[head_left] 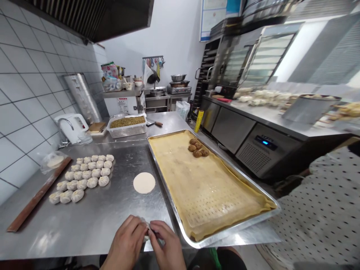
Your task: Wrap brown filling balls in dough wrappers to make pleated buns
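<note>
our left grip [128,236] and right grip [168,240] pinch a pale, half-hidden dough piece [146,237] near a flat, white dough circle [144,183].

A white kettle [74,127] stands beside the tiled wall [22,86], a dark range hood [112,18] hanging higher up. At the back, a metal bowl [178,78] sits above a stove [179,90]. At right, a person in dotted clothing [323,213] is near a steel counter [264,116] whose front has a lit blue display [265,142].
</note>
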Available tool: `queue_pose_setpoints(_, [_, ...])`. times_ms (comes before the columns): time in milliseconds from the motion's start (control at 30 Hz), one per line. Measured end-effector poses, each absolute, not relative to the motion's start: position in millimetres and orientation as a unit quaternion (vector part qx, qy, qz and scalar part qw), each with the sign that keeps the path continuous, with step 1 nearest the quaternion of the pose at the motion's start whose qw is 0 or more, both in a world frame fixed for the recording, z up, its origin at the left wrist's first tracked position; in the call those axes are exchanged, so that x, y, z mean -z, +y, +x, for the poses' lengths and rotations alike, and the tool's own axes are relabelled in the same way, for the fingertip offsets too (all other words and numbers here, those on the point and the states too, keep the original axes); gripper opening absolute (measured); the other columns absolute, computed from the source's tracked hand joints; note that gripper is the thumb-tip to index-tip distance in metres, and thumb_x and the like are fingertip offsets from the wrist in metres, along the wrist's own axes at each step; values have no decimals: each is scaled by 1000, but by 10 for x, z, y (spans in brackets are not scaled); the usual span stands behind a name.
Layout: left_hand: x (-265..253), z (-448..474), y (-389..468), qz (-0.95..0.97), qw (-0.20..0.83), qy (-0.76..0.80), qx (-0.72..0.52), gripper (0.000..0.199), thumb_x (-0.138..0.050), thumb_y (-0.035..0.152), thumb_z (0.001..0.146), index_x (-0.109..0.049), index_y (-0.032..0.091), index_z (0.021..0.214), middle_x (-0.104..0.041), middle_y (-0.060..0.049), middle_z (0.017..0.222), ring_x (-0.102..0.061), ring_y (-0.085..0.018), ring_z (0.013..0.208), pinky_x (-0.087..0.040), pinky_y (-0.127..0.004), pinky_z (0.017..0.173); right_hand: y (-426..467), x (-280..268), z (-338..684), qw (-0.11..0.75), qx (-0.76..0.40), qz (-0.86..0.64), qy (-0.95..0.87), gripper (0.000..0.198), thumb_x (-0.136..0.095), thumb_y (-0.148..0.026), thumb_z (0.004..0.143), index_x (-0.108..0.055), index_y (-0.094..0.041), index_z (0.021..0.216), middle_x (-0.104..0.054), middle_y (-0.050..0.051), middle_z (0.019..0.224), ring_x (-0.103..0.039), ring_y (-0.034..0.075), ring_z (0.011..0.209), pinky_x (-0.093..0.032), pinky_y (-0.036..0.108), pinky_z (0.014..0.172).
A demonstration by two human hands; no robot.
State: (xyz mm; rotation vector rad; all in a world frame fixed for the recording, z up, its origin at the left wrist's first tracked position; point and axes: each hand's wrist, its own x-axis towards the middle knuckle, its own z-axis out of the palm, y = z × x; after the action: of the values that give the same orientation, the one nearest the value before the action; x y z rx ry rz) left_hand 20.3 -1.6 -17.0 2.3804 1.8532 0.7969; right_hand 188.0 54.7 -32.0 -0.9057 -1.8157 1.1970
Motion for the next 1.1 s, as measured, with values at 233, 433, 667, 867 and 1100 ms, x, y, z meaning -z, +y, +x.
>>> queue_pose_setpoints(233, [164,211,-22,757,13,602,-253,22,-49,14,101,-63,21,118,-64,-6,97,-62,-19,88,-55,-33,76,534,296,1853,398,-479,-338,-705,27,-51,-31,102,-77,-23,105,-75,11,107,-72,23,100,-59,34,90])
queue_pose_setpoints(433, [142,238,-17,755,17,607,-247,19,-49,13,101,-62,21,89,-61,-4,88,-59,-20,83,-52,-35,74,560,303,1864,396,-483,-407,-666,24,-59,-32,99,-76,-21,87,-76,11,97,-74,24,91,-60,30,75])
queue_pose_setpoints(667, [143,229,-22,770,5,594,-235,20,-49,15,101,-63,21,115,-62,-5,95,-60,-20,87,-53,-33,74,518,305,1870,409,-464,-350,-704,23,-55,-26,98,-77,-23,103,-75,11,107,-73,23,101,-60,33,89])
queue_pose_setpoints(867, [136,261,-21,759,5,607,-235,20,-46,13,102,-63,20,96,-61,-5,90,-59,-20,85,-53,-34,76,542,247,1831,390,-514,-421,-637,26,-59,-33,97,-75,-19,80,-74,11,94,-72,24,89,-59,30,72])
queue_pose_setpoints(1100, [46,248,-14,744,27,604,-285,19,-50,15,101,-67,22,101,-64,-4,90,-63,-18,84,-55,-30,75,502,330,1912,433,-541,-369,-619,39,-51,-50,102,-77,-21,105,-74,15,113,-70,27,106,-58,41,98])
